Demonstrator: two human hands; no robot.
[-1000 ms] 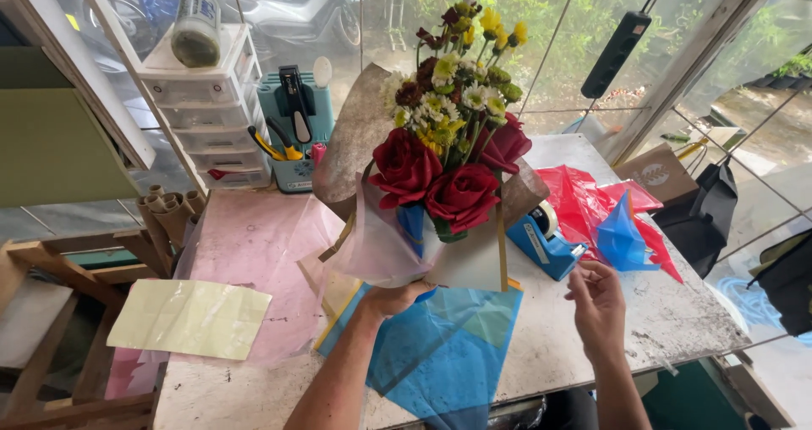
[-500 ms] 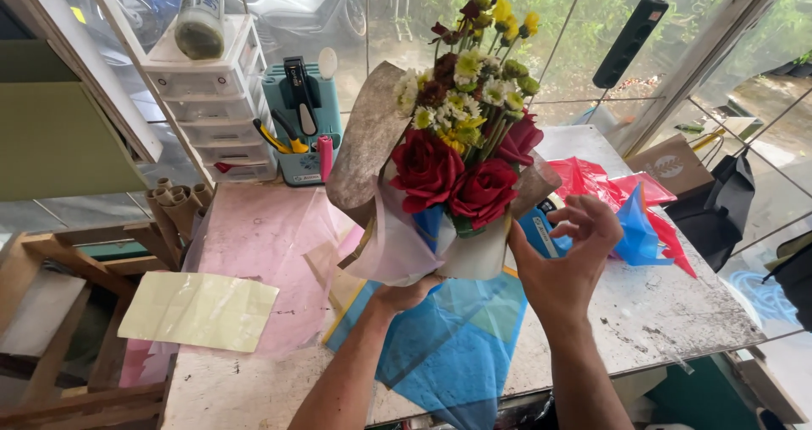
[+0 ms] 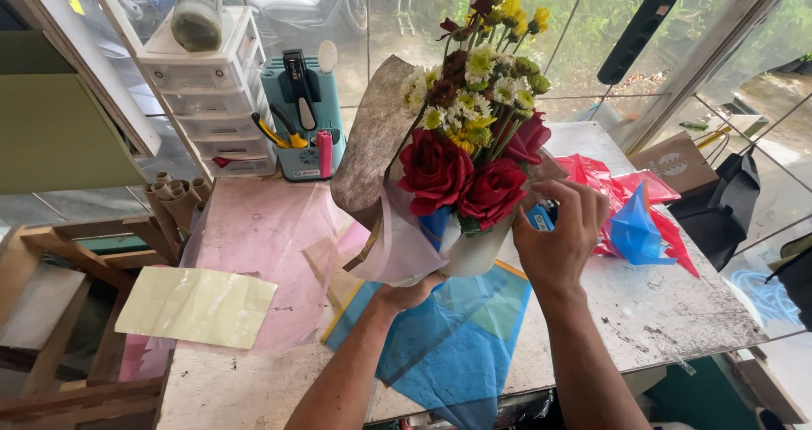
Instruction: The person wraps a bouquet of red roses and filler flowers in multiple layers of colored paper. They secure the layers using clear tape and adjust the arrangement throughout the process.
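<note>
Bouquet (image 3: 461, 155): red roses with yellow and white flowers, held upright above the worktable (image 3: 677, 312), loosely wrapped in white and brown paper (image 3: 372, 142).
Left hand (image 3: 406, 293): closed around the base of the wrap from below.
Right hand (image 3: 558, 235): curled at the wrap's right side, over a blue tape dispenser (image 3: 541, 217); whether anything is gripped cannot be told.
Beneath: blue sheet (image 3: 448, 345), pink sheet (image 3: 262, 235).
Risk: the wrap could be loosened and spring open if the lower grip is relaxed; the roses could be crushed by tight pressing.

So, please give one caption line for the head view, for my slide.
Left hand holds a wrapped bouquet of red roses upright while the right hand touches its wrap.
</note>
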